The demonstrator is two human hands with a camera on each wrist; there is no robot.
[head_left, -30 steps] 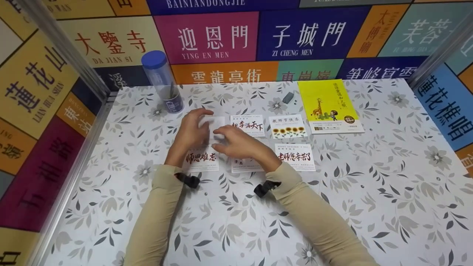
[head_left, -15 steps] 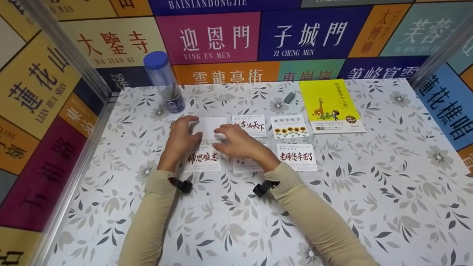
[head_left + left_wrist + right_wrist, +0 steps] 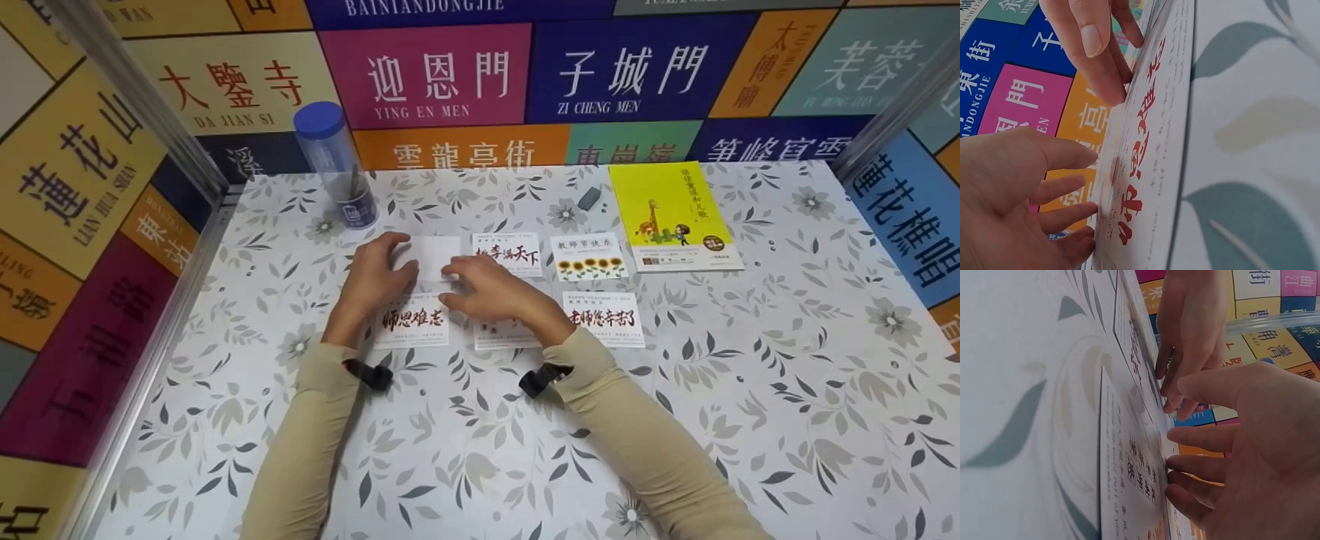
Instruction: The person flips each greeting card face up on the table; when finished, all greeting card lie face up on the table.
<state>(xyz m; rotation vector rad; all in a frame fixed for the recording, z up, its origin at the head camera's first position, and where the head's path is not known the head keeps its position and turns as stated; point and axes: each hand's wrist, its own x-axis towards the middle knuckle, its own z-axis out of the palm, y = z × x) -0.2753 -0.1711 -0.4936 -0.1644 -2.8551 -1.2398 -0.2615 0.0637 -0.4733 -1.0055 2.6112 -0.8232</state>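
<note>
A blank-looking white card (image 3: 433, 259) lies flat in the back row's left spot, between both hands. My left hand (image 3: 373, 279) rests at its left side, fingers loosely bent and thumb apart. On the opposite side my right hand (image 3: 501, 294) has its fingertips at the card's right edge and its palm above a partly covered card (image 3: 495, 339). In the left wrist view, the left hand (image 3: 1022, 197) faces the right hand (image 3: 1092, 42) behind a card with red lettering (image 3: 1143, 143). The right wrist view shows relaxed, spread fingers touching down beyond a printed card (image 3: 1129, 472).
More cards lie in rows: one with red writing (image 3: 517, 262), a sunflower card (image 3: 590, 257) and another red-lettered card (image 3: 602, 320). A blue-capped clear tube (image 3: 337, 169) stands at the back left. A yellow book (image 3: 671, 217) and a grey eraser-like block (image 3: 589, 198) are at the back right.
My left hand has shifted from over the white card to its left side, uncovering more of it. The right hand stays nearly in place. The cards keep their layout.
</note>
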